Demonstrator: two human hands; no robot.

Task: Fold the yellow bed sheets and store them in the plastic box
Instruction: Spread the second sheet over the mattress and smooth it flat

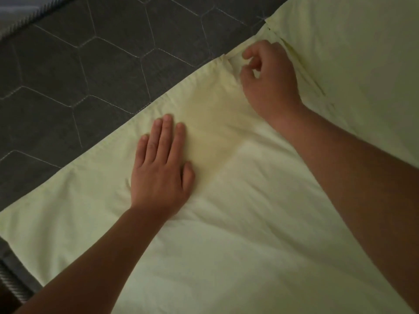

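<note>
A pale yellow bed sheet (226, 223) lies spread over the dark grey quilted mattress (79, 75), its hemmed edge running diagonally from lower left to upper right. My left hand (161, 168) lies flat on the sheet near that edge, fingers straight and together. My right hand (269, 80) pinches a bunched bit of the sheet's edge between thumb and curled fingers. Beyond it a second layer of the sheet (362, 53) lies folded over at the upper right. No plastic box is in view.
The bare mattress with its stitched hexagon pattern fills the upper left. Its piped border (27, 21) shows at the top left corner, and another corner of the mattress edge (11, 275) shows at the lower left.
</note>
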